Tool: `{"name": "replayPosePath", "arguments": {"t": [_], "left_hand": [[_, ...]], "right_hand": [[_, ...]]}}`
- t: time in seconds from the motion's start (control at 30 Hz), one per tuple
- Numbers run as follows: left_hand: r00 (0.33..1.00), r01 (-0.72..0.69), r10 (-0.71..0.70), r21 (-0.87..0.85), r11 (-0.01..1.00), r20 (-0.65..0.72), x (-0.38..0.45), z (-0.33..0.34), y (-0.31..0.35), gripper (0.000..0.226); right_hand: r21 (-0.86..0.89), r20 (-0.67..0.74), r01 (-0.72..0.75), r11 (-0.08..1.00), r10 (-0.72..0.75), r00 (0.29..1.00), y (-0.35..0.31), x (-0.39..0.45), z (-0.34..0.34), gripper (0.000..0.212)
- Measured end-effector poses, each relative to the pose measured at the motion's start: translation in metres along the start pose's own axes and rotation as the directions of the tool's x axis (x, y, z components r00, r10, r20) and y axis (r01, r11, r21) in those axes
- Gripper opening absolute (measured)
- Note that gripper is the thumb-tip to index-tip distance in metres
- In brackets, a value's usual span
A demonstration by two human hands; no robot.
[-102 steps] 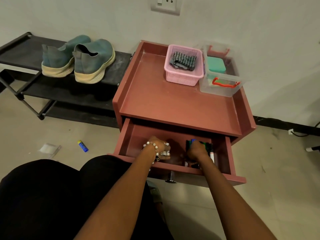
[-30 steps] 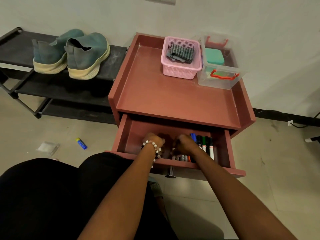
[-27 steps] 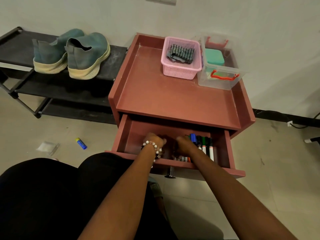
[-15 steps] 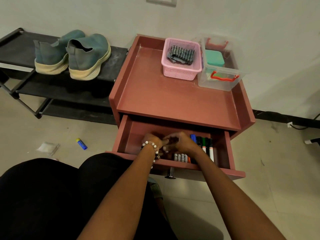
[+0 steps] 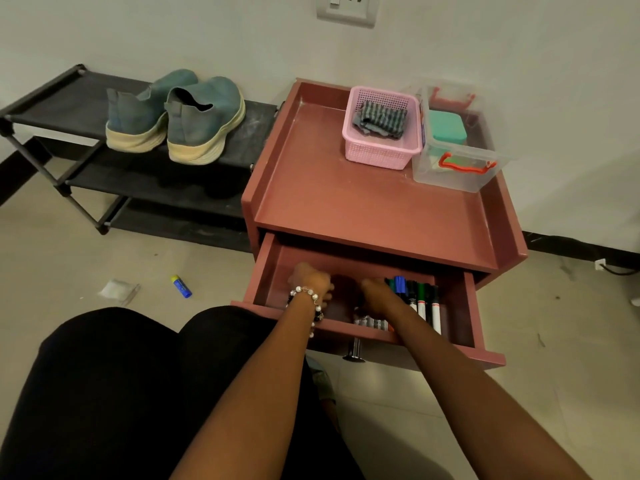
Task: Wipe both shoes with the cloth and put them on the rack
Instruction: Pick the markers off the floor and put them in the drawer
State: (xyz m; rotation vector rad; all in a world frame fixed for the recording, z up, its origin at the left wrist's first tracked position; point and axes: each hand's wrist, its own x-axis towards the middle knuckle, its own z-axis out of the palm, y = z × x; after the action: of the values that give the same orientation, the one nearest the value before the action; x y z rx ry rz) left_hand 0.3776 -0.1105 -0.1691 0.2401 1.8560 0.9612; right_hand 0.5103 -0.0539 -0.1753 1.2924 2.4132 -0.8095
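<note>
Two teal shoes with cream soles, one (image 5: 138,112) beside the other (image 5: 204,119), stand side by side on the top shelf of the black rack (image 5: 52,109). The grey striped cloth (image 5: 379,119) lies crumpled in the pink basket (image 5: 381,155) on the red-brown cabinet. Both my hands are down inside the open drawer (image 5: 467,317), far from shoes and cloth. My left hand (image 5: 311,282), with a bead bracelet, has its fingers curled; what they hold is hidden. My right hand (image 5: 377,296) reaches down beside a row of markers (image 5: 420,301), its fingertips out of sight.
A clear plastic box (image 5: 453,168) with an orange handle and a green case stands right of the basket. Small cylinders (image 5: 370,322) lie at the drawer's front. A blue-and-yellow tube (image 5: 181,286) and a clear packet (image 5: 117,291) lie on the floor. My dark-clothed knees fill the lower left.
Half a second ago my hands touched at the drawer's middle; now they are apart, the right one nearer the markers. Shoes and cloth have not moved.
</note>
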Motion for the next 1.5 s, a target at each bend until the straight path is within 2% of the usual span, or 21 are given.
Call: {"name": "replayPosePath", "arguments": {"t": [0.13, 0.23, 0.3, 0.4, 0.47, 0.57, 0.63, 0.7, 0.8, 0.93, 1.0, 1.07, 1.17, 1.23, 1.33, 1.4, 1.47, 1.5], "left_hand": [[0.999, -0.034, 0.037, -0.066, 0.997, 0.033, -0.018, -0.011, 0.011, 0.01], [0.994, -0.045, 0.064, -0.212, 0.976, 0.086, -0.04, -0.04, 0.032, 0.006], [0.988, -0.064, 0.104, -0.305, 0.95, 0.118, -0.054, -0.077, 0.05, 0.006], [0.985, -0.159, 0.175, -0.395, 0.905, 0.005, -0.069, -0.152, 0.078, 0.01], [0.975, -0.223, 0.188, -0.48, 0.848, -0.122, -0.076, -0.204, 0.097, 0.014], [0.941, -0.334, 0.233, -0.569, 0.752, -0.245, -0.08, -0.265, 0.123, 0.012], [0.931, -0.35, 0.221, -0.549, 0.759, -0.29, -0.069, -0.296, 0.125, 0.012], [0.941, -0.297, 0.149, -0.534, 0.792, -0.303, -0.045, -0.325, 0.113, 0.015], [0.947, -0.155, -0.028, -0.534, 0.831, -0.32, 0.005, -0.363, 0.075, 0.018], [0.884, -0.032, -0.22, -0.524, 0.851, -0.413, 0.076, -0.394, 0.0, 0.01], [0.851, 0.015, -0.3, -0.55, 0.835, -0.431, 0.109, -0.399, -0.041, 0.01], [0.815, 0.02, -0.357, -0.593, 0.805, -0.457, 0.138, -0.399, -0.077, 0.012], [0.786, 0.014, -0.397, -0.629, 0.777, -0.473, 0.167, -0.399, -0.118, 0.012], [0.775, 0.037, -0.427, -0.641, 0.767, -0.467, 0.179, -0.398, -0.139, 0.013], [0.76, 0.035, -0.447, -0.657, 0.753, -0.472, 0.195, -0.393, -0.164, 0.013], [0.754, 0.03, -0.456, -0.669, 0.743, -0.473, 0.203, -0.389, -0.177, 0.016], [0.747, 0.017, -0.458, -0.675, 0.738, -0.482, 0.207, -0.387, -0.185, 0.022], [0.744, 0.014, -0.46, -0.677, 0.736, -0.485, 0.207, -0.387, -0.187, 0.026]], "right_hand": [[0.08, -0.114, 0.068, 0.995, -0.059, 0.992, -0.009, -0.01, -0.006, 0.026], [0.207, -0.233, 0.122, 0.971, -0.072, 0.97, -0.038, -0.023, -0.02, 0.014], [0.294, -0.321, 0.178, 0.939, -0.078, 0.944, -0.067, -0.031, -0.034, 0.018], [0.513, -0.296, 0.298, 0.805, -0.16, 0.942, -0.123, -0.044, -0.055, 0.012], [0.576, -0.241, 0.362, 0.733, -0.271, 0.932, -0.166, -0.044, -0.061, 0.01], [0.635, -0.227, 0.401, 0.66, -0.336, 0.914, -0.233, -0.02, -0.058, 0.012], [0.631, -0.231, 0.425, 0.65, -0.365, 0.902, -0.276, 0.004, -0.051, 0.013], [0.638, -0.188, 0.417, 0.647, -0.394, 0.9, -0.312, 0.033, -0.038, 0.01], [0.581, -0.057, 0.373, 0.723, -0.421, 0.905, -0.348, 0.087, 0.0, 0.012], [0.438, 0.128, 0.261, 0.86, -0.346, 0.929, -0.365, 0.176, 0.07, 0.016], [0.154, 0.212, 0.303, 0.94, -0.331, 0.919, -0.367, 0.214, 0.102, 0.009], [-0.132, 0.289, 0.354, 0.926, -0.305, 0.907, -0.364, 0.246, 0.13, 0.02], [-0.313, 0.346, 0.417, 0.853, -0.307, 0.887, -0.363, 0.281, 0.167, 0.028], [-0.338, 0.348, 0.417, 0.844, -0.3, 0.888, -0.362, 0.299, 0.195, 0.041], [-0.367, 0.344, 0.388, 0.846, -0.264, 0.901, -0.358, 0.311, 0.237, 0.074], [-0.395, 0.282, 0.401, 0.826, -0.306, 0.909, -0.355, 0.309, 0.255, 0.077], [-0.275, 0.269, 0.39, 0.879, -0.319, 0.909, -0.36, 0.306, 0.259, 0.075], [-0.102, 0.292, 0.343, 0.934, -0.302, 0.908, -0.366, 0.305, 0.259, 0.075]]}}
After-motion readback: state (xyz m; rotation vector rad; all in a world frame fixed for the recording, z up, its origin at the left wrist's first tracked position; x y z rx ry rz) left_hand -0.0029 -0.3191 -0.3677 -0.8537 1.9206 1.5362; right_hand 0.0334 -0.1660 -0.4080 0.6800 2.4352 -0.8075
